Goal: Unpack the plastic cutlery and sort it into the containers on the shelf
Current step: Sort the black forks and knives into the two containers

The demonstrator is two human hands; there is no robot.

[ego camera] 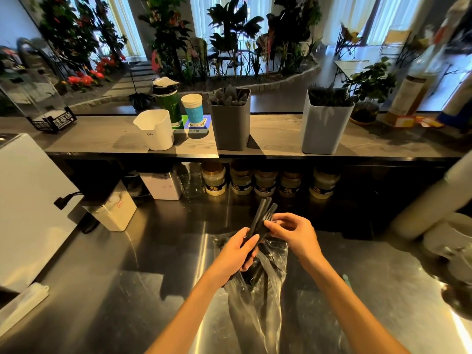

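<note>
A bundle of black plastic cutlery (263,213) sticks up over the steel counter, gripped low down by my left hand (238,251). My right hand (291,229) pinches pieces near the bundle's middle. Under both hands lies a clear plastic bag (258,297) with more black cutlery inside. On the shelf above stand a dark grey container (231,126) and a light grey container (323,129), each with black cutlery in it. A white container (157,131) stands to their left; its inside is hidden.
A green canister (167,104) and a paper cup (192,108) stand behind the white container. Jars (265,182) line the space under the shelf, with white tubs (112,213) at left. A white appliance (28,200) fills the left edge, a white roll (429,198) the right.
</note>
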